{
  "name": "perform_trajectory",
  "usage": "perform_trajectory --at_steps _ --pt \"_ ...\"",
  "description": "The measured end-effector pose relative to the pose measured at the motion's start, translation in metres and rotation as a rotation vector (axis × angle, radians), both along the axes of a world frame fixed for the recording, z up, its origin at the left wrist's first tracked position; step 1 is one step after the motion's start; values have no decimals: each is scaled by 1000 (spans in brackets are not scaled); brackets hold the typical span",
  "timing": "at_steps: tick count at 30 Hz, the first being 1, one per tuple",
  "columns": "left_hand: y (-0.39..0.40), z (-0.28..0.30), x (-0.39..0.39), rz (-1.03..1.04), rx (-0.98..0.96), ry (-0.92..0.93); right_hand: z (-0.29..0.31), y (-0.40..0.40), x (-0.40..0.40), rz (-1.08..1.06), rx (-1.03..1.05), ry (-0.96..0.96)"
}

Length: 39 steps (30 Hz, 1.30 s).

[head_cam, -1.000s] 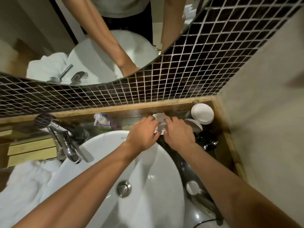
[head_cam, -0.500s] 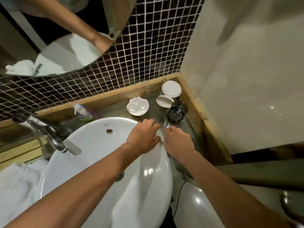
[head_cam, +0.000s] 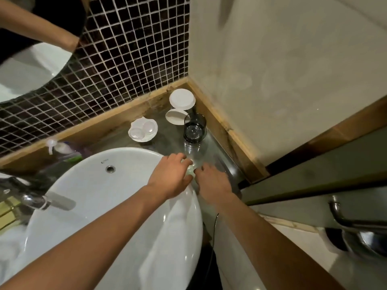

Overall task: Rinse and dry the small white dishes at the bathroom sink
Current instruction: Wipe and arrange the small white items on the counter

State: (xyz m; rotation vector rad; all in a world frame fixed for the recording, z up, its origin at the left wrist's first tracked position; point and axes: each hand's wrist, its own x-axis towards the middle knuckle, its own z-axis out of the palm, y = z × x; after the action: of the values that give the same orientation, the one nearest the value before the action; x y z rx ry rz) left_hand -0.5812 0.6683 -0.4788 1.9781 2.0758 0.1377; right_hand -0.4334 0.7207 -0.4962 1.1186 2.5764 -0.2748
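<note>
A scalloped white dish (head_cam: pixel 143 129) lies on the dark counter behind the sink. Two round white dishes (head_cam: pixel 181 99) (head_cam: pixel 177 116) stand in the far corner, the nearer one tilted. My left hand (head_cam: pixel 170 177) and my right hand (head_cam: pixel 213 183) meet at the basin's right rim, a little in front of the dishes. Between their fingertips is a small pale wad (head_cam: pixel 190 170), seemingly cloth or tissue, mostly hidden by the fingers. Neither hand touches a dish.
The white basin (head_cam: pixel 100 206) has a chrome faucet (head_cam: pixel 48 200) at its left. A dark glass tumbler (head_cam: pixel 195 128) and a clear glass (head_cam: pixel 191 151) stand just beyond my hands. A small bottle (head_cam: pixel 56 146) lies by the tiled wall. A white towel (head_cam: pixel 8 248) sits at left and a black cable (head_cam: pixel 213 233) hangs at right.
Both hands drew back from the scalloped dish to the basin's right rim, leaving the dish on the counter. The view swung to the right.
</note>
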Motion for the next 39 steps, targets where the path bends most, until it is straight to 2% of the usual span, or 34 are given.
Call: perform_trajectory --at_steps 7,13,17,22,30,39 --pt "-7 2 -16 50 19 -19 1 9 -8 -15 -35 48" --pt "-7 12 -44 157 78 -67 24 27 -45 85 70 117" --pt "-8 15 -73 296 123 -42 39 44 -86 200 113 144" --pt "-12 18 -109 450 84 -73 51 63 -141 296 127 180" --pt "3 8 -142 616 64 -138 45 91 -206 430 75 192" --pt "15 -10 -157 696 52 -160 29 101 -228 491 45 175"
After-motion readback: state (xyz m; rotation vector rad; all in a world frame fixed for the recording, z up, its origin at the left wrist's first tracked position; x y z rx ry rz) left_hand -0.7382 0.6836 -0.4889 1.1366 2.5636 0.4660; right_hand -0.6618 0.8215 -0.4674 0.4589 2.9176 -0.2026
